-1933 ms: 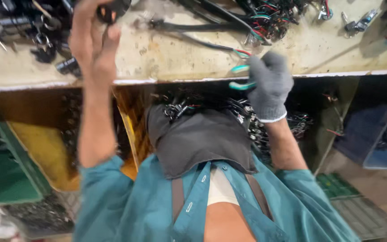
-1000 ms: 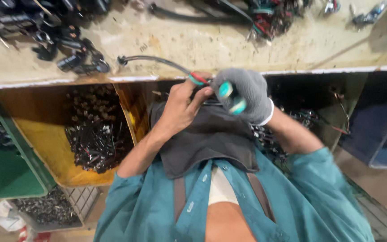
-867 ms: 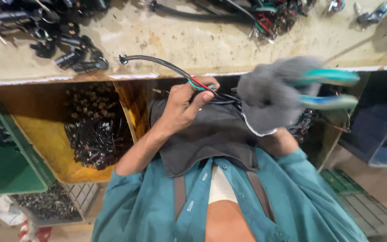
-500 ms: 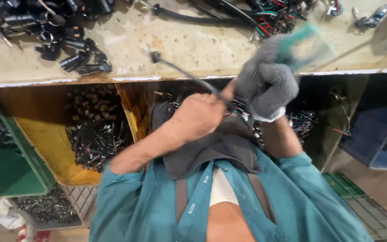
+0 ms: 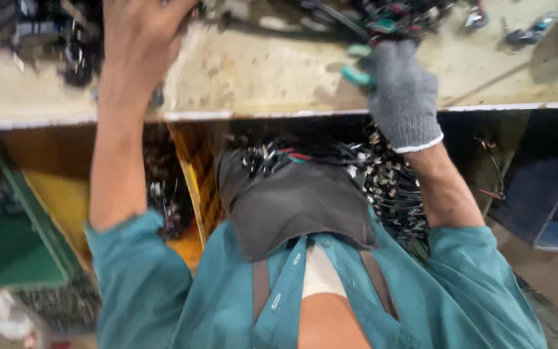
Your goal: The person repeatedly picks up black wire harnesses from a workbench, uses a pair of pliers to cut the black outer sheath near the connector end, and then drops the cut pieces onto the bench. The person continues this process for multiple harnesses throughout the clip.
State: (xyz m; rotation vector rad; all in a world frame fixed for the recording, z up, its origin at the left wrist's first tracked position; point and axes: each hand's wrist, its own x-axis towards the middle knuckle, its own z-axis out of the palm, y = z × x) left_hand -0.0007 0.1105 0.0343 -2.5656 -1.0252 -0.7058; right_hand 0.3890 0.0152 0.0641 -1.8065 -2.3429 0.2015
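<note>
The bare left hand [image 5: 138, 39] reaches to the far left of the worn beige wooden bench top [image 5: 259, 71], among blurred dark metal connectors [image 5: 66, 45]; whether it grips anything I cannot tell; the grey-gloved right hand [image 5: 403, 94], near the bench's edge, is closed round teal-handled pliers [image 5: 358, 71]; loose connectors could be knocked off into the yellow bin [image 5: 59, 194] below, a likely result of groping while blurred.

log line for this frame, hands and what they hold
left hand: bare, reaching into cable pile | right hand: gloved, gripping green-handled cutters | workbench
</note>
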